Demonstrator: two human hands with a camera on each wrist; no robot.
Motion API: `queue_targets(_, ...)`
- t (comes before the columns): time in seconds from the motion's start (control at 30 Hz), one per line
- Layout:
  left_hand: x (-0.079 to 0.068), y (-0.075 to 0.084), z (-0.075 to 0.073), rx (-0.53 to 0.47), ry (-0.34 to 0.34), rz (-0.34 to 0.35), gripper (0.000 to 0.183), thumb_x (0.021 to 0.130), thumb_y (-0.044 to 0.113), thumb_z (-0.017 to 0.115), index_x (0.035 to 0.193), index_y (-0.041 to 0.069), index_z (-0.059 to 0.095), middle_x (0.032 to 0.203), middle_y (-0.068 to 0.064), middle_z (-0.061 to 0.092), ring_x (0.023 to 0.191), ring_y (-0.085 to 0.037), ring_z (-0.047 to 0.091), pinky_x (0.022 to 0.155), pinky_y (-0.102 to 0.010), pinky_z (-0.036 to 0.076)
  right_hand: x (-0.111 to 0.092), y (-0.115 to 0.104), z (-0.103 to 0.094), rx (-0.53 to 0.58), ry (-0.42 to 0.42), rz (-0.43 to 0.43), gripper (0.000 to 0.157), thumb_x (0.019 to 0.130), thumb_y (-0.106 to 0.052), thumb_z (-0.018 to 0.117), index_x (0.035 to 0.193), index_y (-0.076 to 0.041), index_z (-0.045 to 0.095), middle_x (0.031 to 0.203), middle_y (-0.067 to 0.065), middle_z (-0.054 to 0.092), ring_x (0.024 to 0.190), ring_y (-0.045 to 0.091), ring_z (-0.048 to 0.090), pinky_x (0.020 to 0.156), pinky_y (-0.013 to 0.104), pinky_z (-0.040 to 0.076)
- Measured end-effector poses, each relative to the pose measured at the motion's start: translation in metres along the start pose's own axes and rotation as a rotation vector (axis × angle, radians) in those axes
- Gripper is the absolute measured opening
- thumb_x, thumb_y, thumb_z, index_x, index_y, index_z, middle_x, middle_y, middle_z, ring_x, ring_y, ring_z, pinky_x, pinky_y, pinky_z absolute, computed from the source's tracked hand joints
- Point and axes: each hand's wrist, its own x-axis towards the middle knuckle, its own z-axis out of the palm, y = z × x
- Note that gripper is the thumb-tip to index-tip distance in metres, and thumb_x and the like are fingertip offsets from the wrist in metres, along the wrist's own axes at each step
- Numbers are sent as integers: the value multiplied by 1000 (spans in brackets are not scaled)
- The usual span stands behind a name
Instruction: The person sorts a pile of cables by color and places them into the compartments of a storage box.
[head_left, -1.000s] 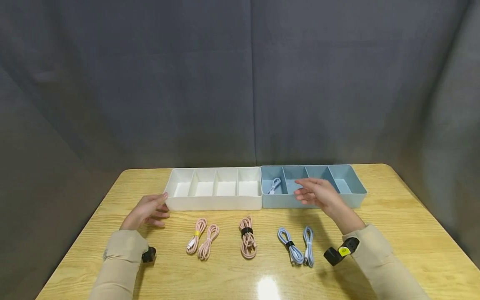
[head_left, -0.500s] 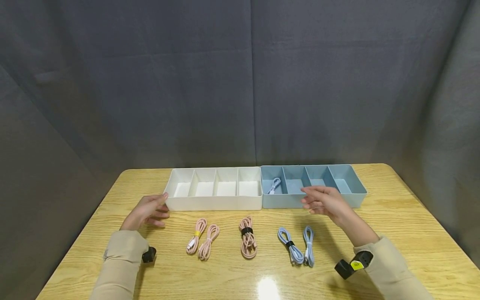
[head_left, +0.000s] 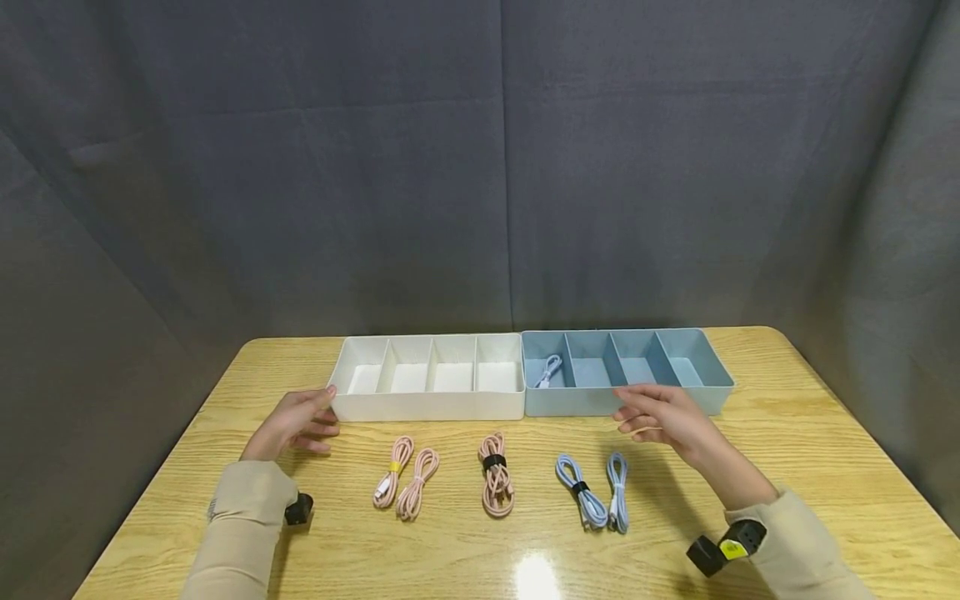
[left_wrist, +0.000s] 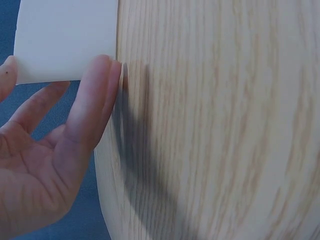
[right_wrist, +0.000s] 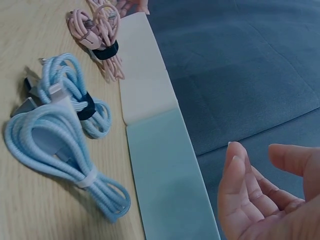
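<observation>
My left hand (head_left: 296, 421) touches the near left corner of a white divided organizer box (head_left: 427, 407), fingers fairly straight. In the left wrist view, fingertips (left_wrist: 102, 65) lie along the box's end. My right hand (head_left: 667, 421) hovers in front of a blue divided organizer box (head_left: 570, 403), holding nothing, with thumb and fingers apart. A coiled light blue cable (head_left: 550, 371) lies in the blue box's leftmost compartment. On the table in front of that box rest two more coiled blue cables, one with a black tie (head_left: 581, 492) and one with a white tie (right_wrist: 82, 165).
Three coiled pink cables lie before the white box: one with a yellow tie (head_left: 393, 471), a plain-looking one (head_left: 417, 485), and one with a black strap (head_left: 495, 475). The boxes stand end to end along the back of the wooden table (head_left: 450, 558), against a grey curtain (head_left: 375, 167).
My right hand has drawn back toward me and to the right, away from the blue box's compartments. The left hand, boxes and cables have stayed put.
</observation>
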Motion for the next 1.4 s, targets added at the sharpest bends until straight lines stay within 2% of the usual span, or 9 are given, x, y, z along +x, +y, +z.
queue_targets(0.33,0,0,0,3,-3,9,69,95,43,43,137,-9,27,102,-20,57,76,-17,63,65,-38,57,-7,13,-9,-20,-64,-50,44,92,-16,55,125,12,45,85,2,65,74,15,64,69,32,56)
queue_targets(0.47,1,-1,0,10,0,7,70,95,44,42,137,-9,27,104,-21,56,76,-17,63,65,-38,57,-8,17,-11,-32,-65,-32,42,91,-16,56,124,10,48,85,1,65,75,16,64,69,31,55)
queue_targets(0.8,1,-2,0,5,2,-4,70,94,45,43,136,-9,29,103,-21,56,76,-17,63,65,-38,57,-10,27,-14,-30,-75,20,51,89,-16,59,125,16,41,83,4,65,71,13,63,70,32,56)
queue_targets(1.13,0,-2,-1,-12,-5,6,70,94,44,44,136,-10,28,101,-20,57,76,-18,63,65,-39,57,-8,42,-17,-17,-91,42,52,90,-15,58,125,18,39,81,5,66,65,10,61,60,25,54)
queue_targets(1.4,0,-2,-1,-10,-11,5,70,94,45,44,137,-9,28,102,-20,57,77,-19,63,65,-39,57,-6,49,-17,-44,-110,97,54,90,-16,57,127,17,35,76,5,65,61,12,63,57,26,55)
